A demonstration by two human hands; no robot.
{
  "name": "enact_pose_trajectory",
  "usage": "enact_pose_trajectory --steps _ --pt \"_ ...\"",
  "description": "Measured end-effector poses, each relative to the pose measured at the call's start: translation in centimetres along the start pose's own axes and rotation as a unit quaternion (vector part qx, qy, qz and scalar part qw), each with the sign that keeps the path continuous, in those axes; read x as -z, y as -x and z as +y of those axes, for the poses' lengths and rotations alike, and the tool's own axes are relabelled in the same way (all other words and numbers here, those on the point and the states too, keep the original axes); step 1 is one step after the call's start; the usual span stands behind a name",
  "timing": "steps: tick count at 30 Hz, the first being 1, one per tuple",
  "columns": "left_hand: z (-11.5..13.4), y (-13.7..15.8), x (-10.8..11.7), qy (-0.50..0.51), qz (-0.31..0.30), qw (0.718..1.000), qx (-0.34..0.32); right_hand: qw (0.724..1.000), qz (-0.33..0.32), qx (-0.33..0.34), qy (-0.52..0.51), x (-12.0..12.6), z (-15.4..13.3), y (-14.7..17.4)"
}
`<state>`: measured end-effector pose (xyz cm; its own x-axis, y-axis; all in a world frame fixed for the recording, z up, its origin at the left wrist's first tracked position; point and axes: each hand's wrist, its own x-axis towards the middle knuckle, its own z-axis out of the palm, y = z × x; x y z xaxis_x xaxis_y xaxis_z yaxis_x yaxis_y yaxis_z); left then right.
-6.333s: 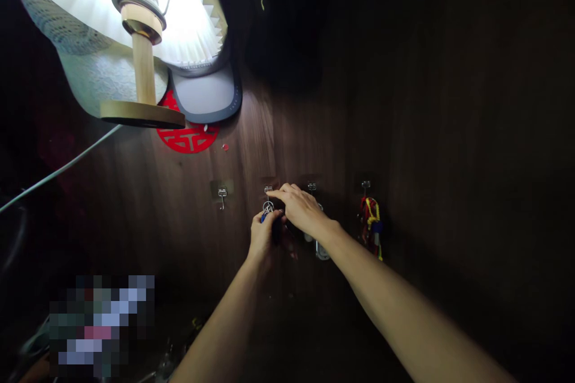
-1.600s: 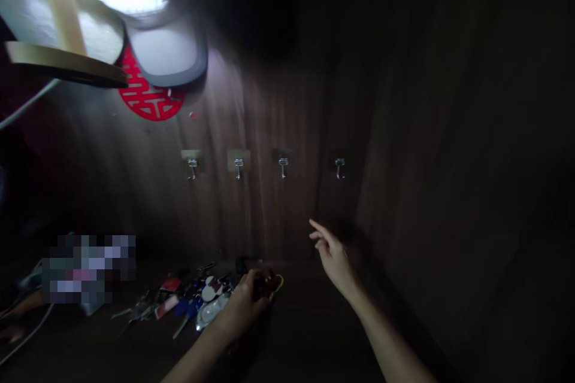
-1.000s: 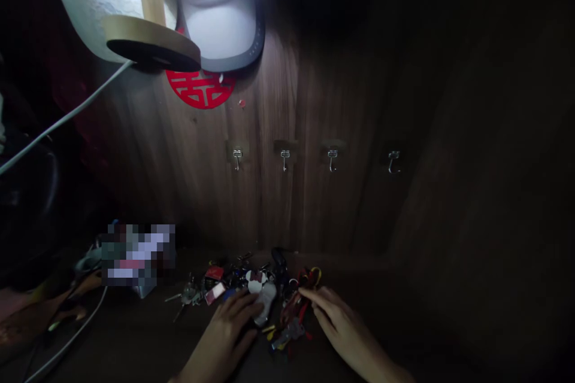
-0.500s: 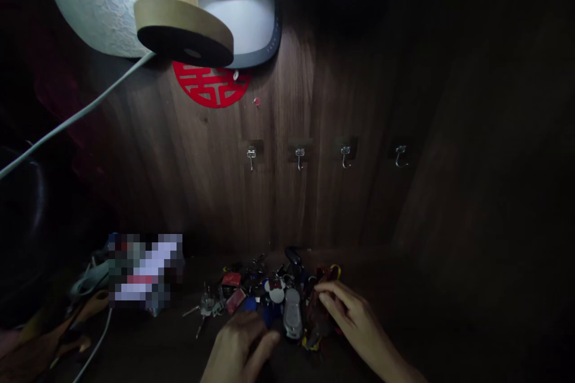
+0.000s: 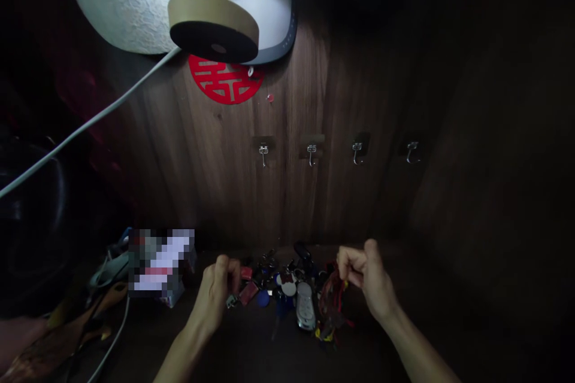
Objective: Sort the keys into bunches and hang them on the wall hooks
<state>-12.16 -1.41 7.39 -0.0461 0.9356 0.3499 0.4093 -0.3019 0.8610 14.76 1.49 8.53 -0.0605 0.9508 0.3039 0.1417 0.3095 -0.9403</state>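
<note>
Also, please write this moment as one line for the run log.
left hand: curled, beside red item | right hand: curled, at red cords | between hands: silver fob | wall: four hooks | grip: unclear

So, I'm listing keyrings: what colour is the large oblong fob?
The oblong fob is silver-grey, clearest in the head view.

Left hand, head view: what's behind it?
Showing just past the fingers of the left hand are a bright red piece, a duller red block and a small pale-green piece. Whatever the hand itself covers cannot be seen.
</note>
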Motion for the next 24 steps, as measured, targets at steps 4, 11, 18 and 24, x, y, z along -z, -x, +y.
enact_pose_trajectory --steps 4,11,18,24 --pt "-1.7 -0.4 0.8 0.012 -0.011 0.999 0.044 0.998 -0.037 -0.044 -0.007 -0.1 0.6 -0.4" --pt "-2.1 -0.1 1.4 0.016 -0.014 0.997 0.081 0.996 -0.066 -0.063 0.006 -0.4 1.8 -0.2" --pt "-2.2 -0.3 1.2 0.006 -0.007 0.997 0.075 0.996 -0.066 -0.055 0.016 -0.3 1.8 -0.4" --pt "-2.0 -0.5 1.1 0.0 0.005 0.997 0.078 0.997 -0.051 -0.052 0.029 -0.5 2.8 -0.3"
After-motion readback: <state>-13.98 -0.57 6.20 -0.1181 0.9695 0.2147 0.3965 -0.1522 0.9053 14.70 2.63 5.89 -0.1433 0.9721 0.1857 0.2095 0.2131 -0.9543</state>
